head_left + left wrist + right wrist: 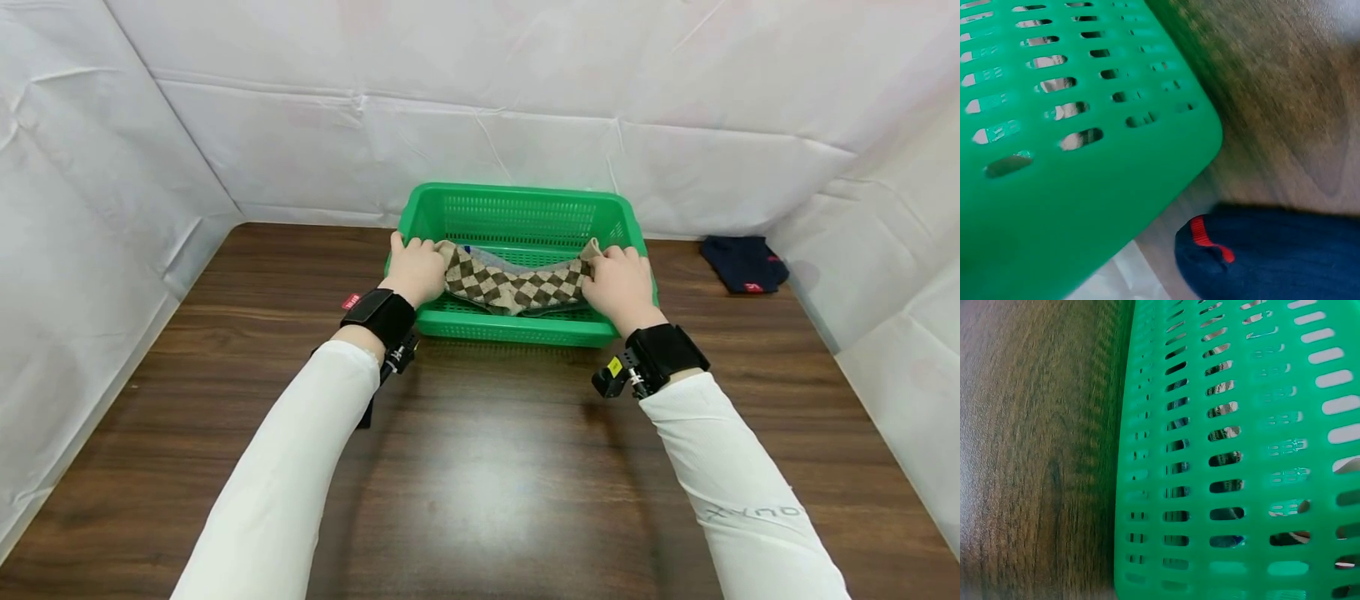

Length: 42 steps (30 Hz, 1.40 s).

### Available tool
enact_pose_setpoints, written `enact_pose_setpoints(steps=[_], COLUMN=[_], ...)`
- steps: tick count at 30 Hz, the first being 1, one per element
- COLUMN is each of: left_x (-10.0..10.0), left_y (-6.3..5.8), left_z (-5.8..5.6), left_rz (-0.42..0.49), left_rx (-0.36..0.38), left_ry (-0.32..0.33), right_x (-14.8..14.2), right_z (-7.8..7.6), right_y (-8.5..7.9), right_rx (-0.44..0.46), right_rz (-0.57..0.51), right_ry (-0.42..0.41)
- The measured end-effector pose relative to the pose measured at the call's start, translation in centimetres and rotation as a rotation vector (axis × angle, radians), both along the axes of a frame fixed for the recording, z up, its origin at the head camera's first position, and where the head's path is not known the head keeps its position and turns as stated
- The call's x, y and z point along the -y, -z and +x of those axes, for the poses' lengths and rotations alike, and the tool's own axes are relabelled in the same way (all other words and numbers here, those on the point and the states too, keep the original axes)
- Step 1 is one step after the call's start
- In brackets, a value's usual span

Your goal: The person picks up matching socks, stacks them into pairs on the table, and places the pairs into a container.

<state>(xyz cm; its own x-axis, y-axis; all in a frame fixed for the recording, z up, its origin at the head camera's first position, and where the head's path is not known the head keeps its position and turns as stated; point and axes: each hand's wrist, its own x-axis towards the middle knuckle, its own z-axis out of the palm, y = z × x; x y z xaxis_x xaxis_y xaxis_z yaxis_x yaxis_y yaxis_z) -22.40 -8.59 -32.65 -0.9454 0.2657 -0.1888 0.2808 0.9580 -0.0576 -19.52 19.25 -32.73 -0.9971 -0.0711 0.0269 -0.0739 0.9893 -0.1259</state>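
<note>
A brown-and-beige checkered sock [517,287] is stretched sideways inside the green plastic basket [517,332], sagging a little in the middle. My left hand [416,268] pinches its left end near the basket's left rim. At the right side my right hand [621,286] pinches the other end. Grey fabric [491,259] shows behind the checkered sock, partly covered by it. In the left wrist view only the slotted corner of the basket [1085,187] fills the left. The right wrist view has the slotted basket wall [1197,450]. Neither wrist view shows the hands.
A navy sock [742,262] with a red label lies at the back right of the wooden table [487,500]. Another navy item [1285,250] with a red mark lies beside the basket's left corner, mostly behind my left forearm in the head view. White sheeting [487,150] surrounds the table.
</note>
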Motion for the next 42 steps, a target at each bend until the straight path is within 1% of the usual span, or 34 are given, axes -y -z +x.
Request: enact_pose_setpoints(steps=[2,4,7,10,13,17,20,23,24,26,28,31,33,35,38,40,42], left_x=[-0.1,-0.3,-0.6,-0.9,-1.1,-1.4,-1.5,-1.5,-1.5,-1.4,-1.4,-1.3,-1.2,-1.0,-0.6,0.0,0.7], left_y=[-0.2,-0.4,-0.8,-1.1,-1.1,-1.1,-1.0,-0.7,-0.5,-0.1,0.1,0.3,0.3,0.3,0.3,0.6,0.9], left_z=[0.0,0.2,0.5,1.1,1.8,3.6,5.1,6.5,6.9,7.8,8.6,9.6,10.1,10.5,11.0,11.4,11.7], left_rz=[-0.02,0.0,0.085,0.176,0.276,0.419,0.532,0.644,0.675,0.733,0.786,0.858,0.889,0.909,0.923,0.932,0.945], left_rx=[0.044,0.083,0.102,0.079,0.03,-0.07,-0.176,-0.282,-0.307,-0.329,-0.322,-0.277,-0.254,-0.238,-0.217,-0.202,-0.189], left_ry=[0.001,-0.007,-0.022,-0.024,-0.005,0.048,0.108,0.188,0.212,0.246,0.262,0.261,0.258,0.255,0.252,0.241,0.219], right_x=[0.0,0.0,-0.1,-0.1,-0.2,-0.3,-0.4,-0.5,-0.6,-0.6,-0.7,-0.8,-0.8,-0.8,-1.1,-1.4,-1.8], right_z=[0.0,0.0,0.0,0.1,0.1,0.2,0.2,0.3,0.3,0.4,0.5,0.8,1.0,1.2,1.6,2.1,2.8], right_y=[-0.1,-0.1,-0.2,-0.2,-0.2,-0.2,-0.2,-0.3,-0.3,-0.4,-0.5,-0.8,-1.0,-1.1,-1.5,-1.8,-2.0], right_rx=[0.022,0.041,0.059,0.07,0.077,0.082,0.077,0.062,0.059,0.046,0.037,0.039,0.048,0.05,0.035,0.015,-0.03], right_rz=[0.022,0.037,0.041,0.038,0.041,0.049,0.046,0.036,0.033,0.044,0.066,0.098,0.099,0.077,-0.016,-0.113,-0.211], right_ry=[-0.003,-0.006,-0.011,-0.018,-0.026,-0.033,-0.041,-0.046,-0.049,-0.058,-0.069,-0.077,-0.07,-0.064,-0.062,-0.065,-0.075])
